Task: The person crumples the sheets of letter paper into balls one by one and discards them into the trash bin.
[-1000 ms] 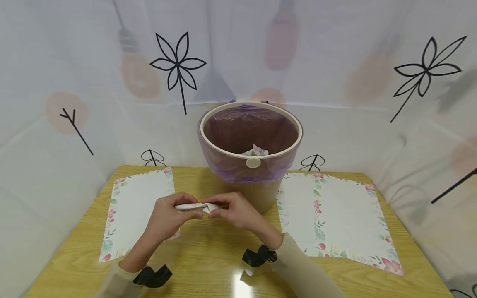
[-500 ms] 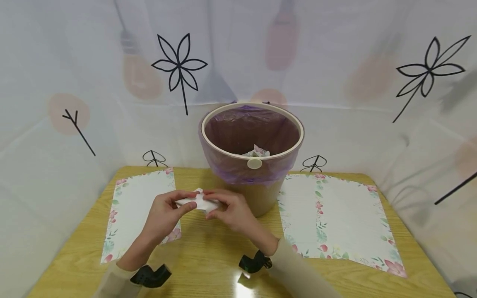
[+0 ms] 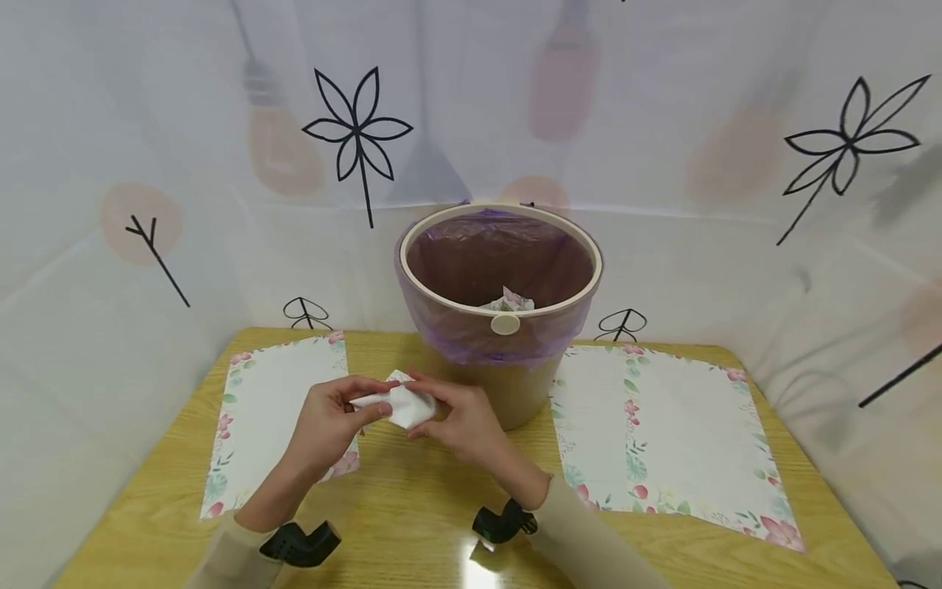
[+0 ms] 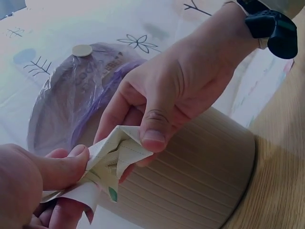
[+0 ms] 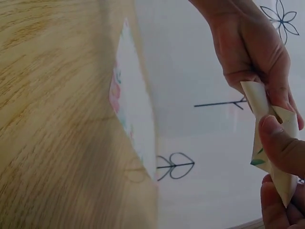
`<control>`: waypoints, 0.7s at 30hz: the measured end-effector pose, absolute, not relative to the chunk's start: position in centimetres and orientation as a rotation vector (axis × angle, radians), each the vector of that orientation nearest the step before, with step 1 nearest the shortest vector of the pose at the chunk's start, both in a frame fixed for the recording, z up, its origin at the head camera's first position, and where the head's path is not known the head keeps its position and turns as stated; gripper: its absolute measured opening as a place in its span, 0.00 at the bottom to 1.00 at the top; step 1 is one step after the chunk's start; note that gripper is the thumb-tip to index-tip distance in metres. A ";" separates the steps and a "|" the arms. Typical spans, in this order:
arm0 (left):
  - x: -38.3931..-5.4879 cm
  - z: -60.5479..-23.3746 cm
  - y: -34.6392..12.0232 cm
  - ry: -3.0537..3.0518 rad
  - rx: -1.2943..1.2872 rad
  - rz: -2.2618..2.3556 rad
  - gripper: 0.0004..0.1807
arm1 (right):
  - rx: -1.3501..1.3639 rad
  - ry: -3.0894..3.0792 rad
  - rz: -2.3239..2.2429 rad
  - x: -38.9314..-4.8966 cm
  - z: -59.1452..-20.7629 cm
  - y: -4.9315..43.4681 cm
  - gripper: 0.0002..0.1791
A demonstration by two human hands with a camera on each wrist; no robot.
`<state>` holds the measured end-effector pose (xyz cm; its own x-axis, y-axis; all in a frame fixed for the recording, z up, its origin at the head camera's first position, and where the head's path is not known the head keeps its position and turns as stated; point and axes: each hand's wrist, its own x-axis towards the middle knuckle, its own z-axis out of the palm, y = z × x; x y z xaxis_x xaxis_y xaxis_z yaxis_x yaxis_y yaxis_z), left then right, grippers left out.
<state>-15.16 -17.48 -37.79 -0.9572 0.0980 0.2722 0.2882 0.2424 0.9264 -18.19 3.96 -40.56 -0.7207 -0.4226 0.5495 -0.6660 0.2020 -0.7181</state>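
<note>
A small folded sheet of paper (image 3: 412,406), white with bits of floral print, is held in front of the bin. My left hand (image 3: 327,419) pinches its left end between thumb and fingers. On the other end, my right hand (image 3: 465,423) grips the paper with thumb below and fingers above. The left wrist view shows creased folds and faint ruled lines on the paper (image 4: 119,152), with a green leaf print at its lower corner. In the right wrist view the right thumb (image 5: 283,148) lies across the paper (image 5: 257,102).
Right behind the hands stands a beige bin (image 3: 531,380) lined with a purple plastic bag (image 3: 434,327). Crumpled floral paper (image 3: 509,301) shows inside it. Flat floral-bordered sheets lie on the wooden table (image 3: 412,523), one at left (image 3: 283,417) and more at right (image 3: 695,433).
The paper has turned from a thin, edge-on roll to show a broader white face. Both hands keep hold of it while their fingers shift, and they stay in nearly the same place.
</note>
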 end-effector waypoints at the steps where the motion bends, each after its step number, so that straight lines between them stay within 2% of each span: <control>1: -15.2 -37.9 -17.5 -2.344 -0.369 -1.812 0.11 | 1.033 -2.258 1.509 -18.2 -40.5 4.0 0.33; 11: -15.9 -38.6 -17.6 -2.300 -0.386 -1.883 0.10 | 0.962 -2.289 1.512 -18.2 -40.6 3.7 0.29; 21: -16.5 -39.1 -18.0 -2.254 -0.543 -1.860 0.07 | 0.909 -2.168 1.532 -18.1 -40.7 3.4 0.24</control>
<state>-16.52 -17.96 -39.11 -0.9196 0.1696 0.3545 0.3802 0.1564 0.9116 -18.12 3.42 -40.73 -0.7399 -0.3070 0.5985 -0.6667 0.2163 -0.7132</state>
